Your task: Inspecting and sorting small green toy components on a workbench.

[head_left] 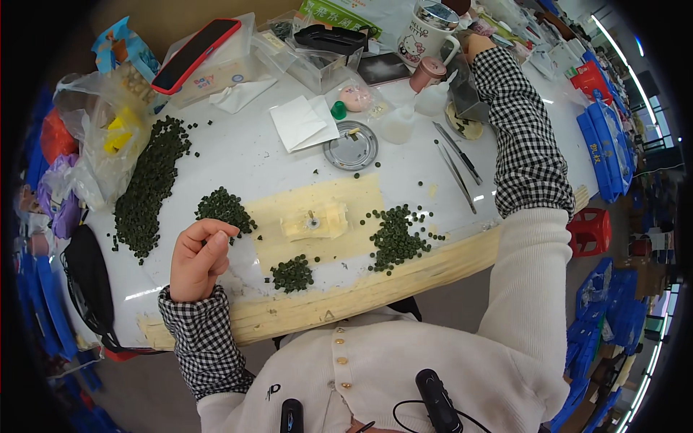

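My left hand (198, 261) is raised over the near left of the table, its fingers curled and the thumb against the index finger; anything in that pinch is too small to make out. Beside it lies a heap of small dark green ring-like pieces (224, 207). Another small heap (291, 274) is close to the front edge, and a wider one (399, 238) lies to the right. Between them, a small metal post (312, 223) stands on a block wrapped in yellowish tape (333, 219). My right hand (475, 46) reaches to the far right past a white mug (427, 40); its fingers are mostly hidden.
A large heap of green pieces (148, 189) spreads at left beside plastic bags (101, 144). Two tweezers (455, 177) lie at right. Farther back are a round metal lid (351, 150), folded white paper (303, 124), a red-edged phone (196, 58) and a clear box (317, 68).
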